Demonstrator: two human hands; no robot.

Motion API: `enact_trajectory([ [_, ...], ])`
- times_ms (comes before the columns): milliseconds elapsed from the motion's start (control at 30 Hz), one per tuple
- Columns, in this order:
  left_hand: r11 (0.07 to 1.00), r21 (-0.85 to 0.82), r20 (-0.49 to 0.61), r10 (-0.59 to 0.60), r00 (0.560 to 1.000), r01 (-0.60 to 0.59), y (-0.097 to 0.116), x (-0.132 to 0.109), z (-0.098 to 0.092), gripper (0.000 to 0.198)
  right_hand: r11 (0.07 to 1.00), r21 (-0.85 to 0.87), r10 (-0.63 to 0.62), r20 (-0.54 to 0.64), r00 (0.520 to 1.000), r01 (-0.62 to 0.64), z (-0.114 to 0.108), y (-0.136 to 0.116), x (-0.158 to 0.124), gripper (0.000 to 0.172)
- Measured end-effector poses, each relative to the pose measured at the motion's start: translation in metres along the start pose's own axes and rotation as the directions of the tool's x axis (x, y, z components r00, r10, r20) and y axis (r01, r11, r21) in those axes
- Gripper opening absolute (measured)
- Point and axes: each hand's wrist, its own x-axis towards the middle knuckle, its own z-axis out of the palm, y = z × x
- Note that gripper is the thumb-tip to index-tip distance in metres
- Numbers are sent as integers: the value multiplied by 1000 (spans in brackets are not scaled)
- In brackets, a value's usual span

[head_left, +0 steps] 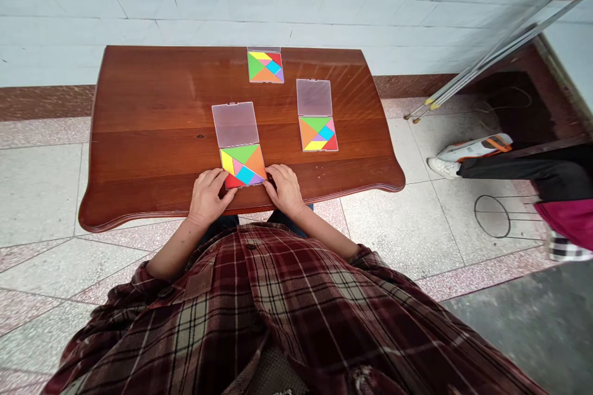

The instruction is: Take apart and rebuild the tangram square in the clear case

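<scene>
A square tangram set (243, 165) of coloured pieces lies in its open case near the table's front edge, its clear lid (235, 124) flipped back behind it. My left hand (207, 195) rests at its lower left corner, fingers bent onto the edge. At the lower right corner sits my right hand (283, 188), its fingers curled and touching the case. Neither hand lifts anything.
A second open tangram case (318, 133) with its lid (314, 97) lies to the right, and a third tangram (265, 65) sits at the far edge of the brown wooden table (152, 136). Another person's leg and shoe (467, 152) are on the floor at the right.
</scene>
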Motion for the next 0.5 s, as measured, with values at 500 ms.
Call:
enact_trajectory([
  [500,999,38,5,19,1000,-19,1,1,-1,30,1000,7,1,3,1000,-1,-2,0,0,37],
])
